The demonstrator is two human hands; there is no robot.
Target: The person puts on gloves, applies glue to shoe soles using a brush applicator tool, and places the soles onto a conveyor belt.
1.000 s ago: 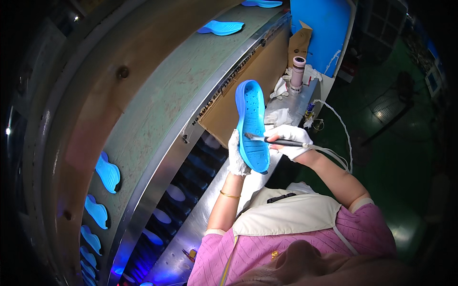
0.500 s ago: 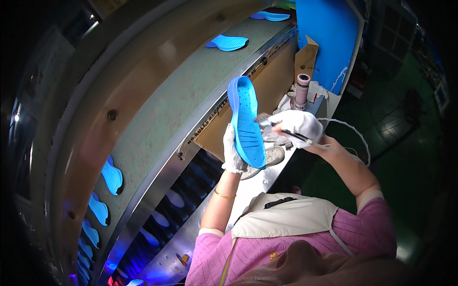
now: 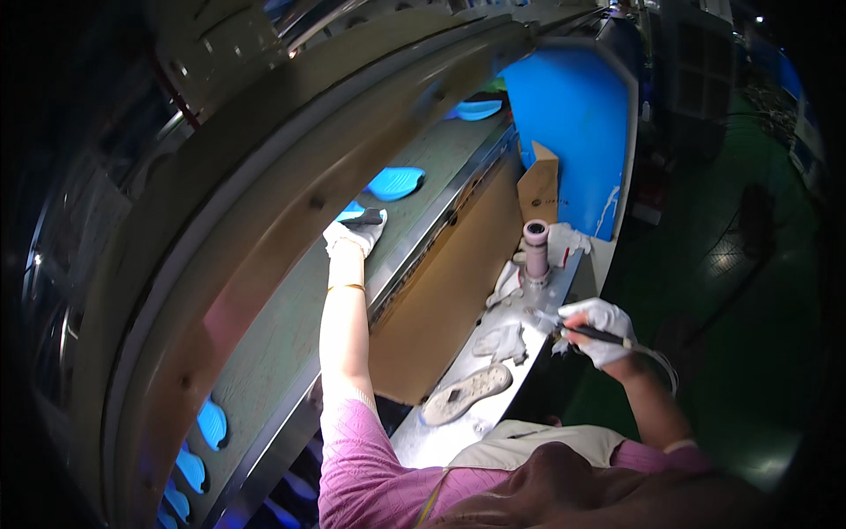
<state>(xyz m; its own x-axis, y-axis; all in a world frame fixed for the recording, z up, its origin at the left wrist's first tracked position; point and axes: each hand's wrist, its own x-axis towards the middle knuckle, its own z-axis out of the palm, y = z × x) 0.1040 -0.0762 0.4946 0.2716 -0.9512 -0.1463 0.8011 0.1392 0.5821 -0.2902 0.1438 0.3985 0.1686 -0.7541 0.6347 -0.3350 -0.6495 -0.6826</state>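
Blue shoe soles on the conveyor belt: six counted, three far, three near. Gloved hands: two, left, right. Brushes: one. Grey soles on the bench: one. Pink cylindrical pots: one. Cardboard sheets: one.

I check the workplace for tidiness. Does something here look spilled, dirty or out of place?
Yes. The blue panel behind the bench has white streaks running down near its lower edge, like dried drips. The metal bench top is blotched with pale residue around the grey worn shoe sole and crumpled white rags. Nothing looks broken.
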